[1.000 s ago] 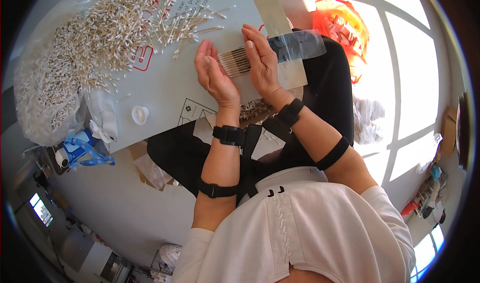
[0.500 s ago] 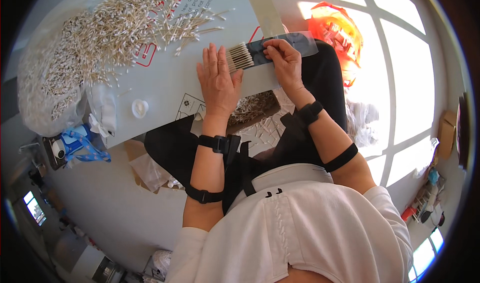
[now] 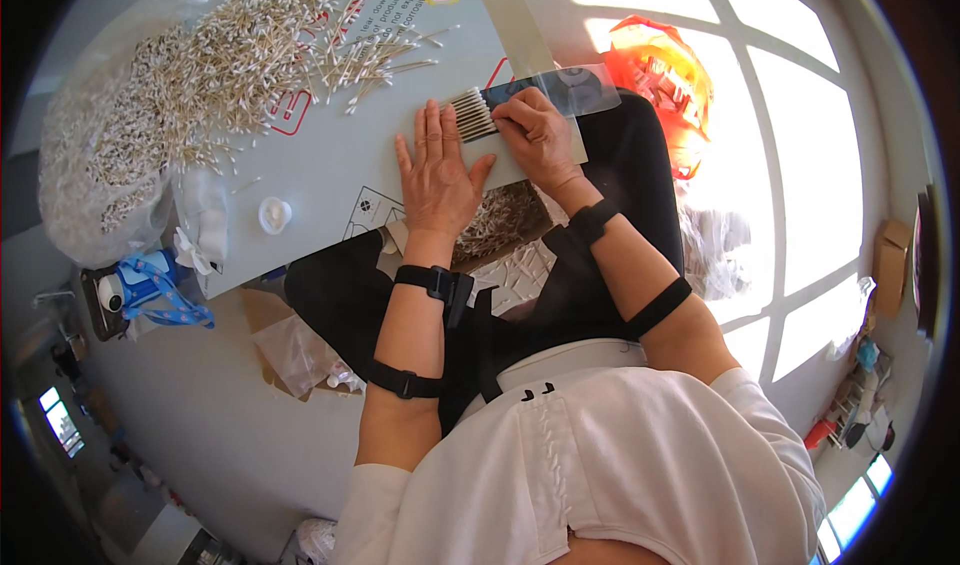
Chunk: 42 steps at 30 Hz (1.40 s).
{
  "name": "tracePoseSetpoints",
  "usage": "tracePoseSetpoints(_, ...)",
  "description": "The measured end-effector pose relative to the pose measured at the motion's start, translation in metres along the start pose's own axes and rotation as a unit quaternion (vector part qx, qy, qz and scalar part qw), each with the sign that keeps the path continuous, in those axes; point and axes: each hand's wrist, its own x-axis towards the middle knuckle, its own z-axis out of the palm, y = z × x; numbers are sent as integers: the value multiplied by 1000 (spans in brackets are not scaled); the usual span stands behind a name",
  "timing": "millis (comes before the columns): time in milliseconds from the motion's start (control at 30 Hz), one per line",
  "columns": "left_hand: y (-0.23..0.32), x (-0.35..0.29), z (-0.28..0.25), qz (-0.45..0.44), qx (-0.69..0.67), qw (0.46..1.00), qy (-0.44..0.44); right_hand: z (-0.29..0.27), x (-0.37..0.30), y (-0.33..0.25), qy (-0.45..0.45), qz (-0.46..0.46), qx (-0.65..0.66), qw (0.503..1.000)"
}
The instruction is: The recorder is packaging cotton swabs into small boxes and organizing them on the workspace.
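A row of white-tipped cotton swabs (image 3: 470, 115) lies side by side on a dark strip near the table's right edge. A clear plastic sleeve (image 3: 592, 87) stretches from that strip past the edge. Flat beside the left end of the row rests my left hand (image 3: 437, 183), fingers stretched out and thumb apart. My right hand (image 3: 541, 143) is at the row's right end with thumb and fingertips pinched together; what they hold, if anything, is hidden. A large heap of loose cotton swabs (image 3: 240, 55) spreads over the table's far left.
An open box of swabs (image 3: 510, 220) sits below the table edge, between my legs. Near the table's front left stands a small white round dish (image 3: 274, 215). A blue strap (image 3: 165, 290) hangs by the left corner. An orange plastic bag (image 3: 665, 90) lies to the right.
My right hand has moved left and slightly nearer, from over the sleeve to the right ends of the swab row. My left hand stays flat beside the row, its thumb now spread wider.
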Motion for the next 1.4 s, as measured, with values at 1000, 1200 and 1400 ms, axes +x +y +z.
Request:
tracePoseSetpoints(1000, -2, 1, 5, -2, -8, 1000, 18, 5, 4, -3, 6, -3, -38, 999)
tracePoseSetpoints(1200, -2, 1, 6, -4, -4, 1000, 18, 7, 13, -3, 12, -6, -75, 997)
tracePoseSetpoints(1400, -1, 1, 4, -2, -12, 1000, 22, 8, 15, -6, -3, 1, -106, 994)
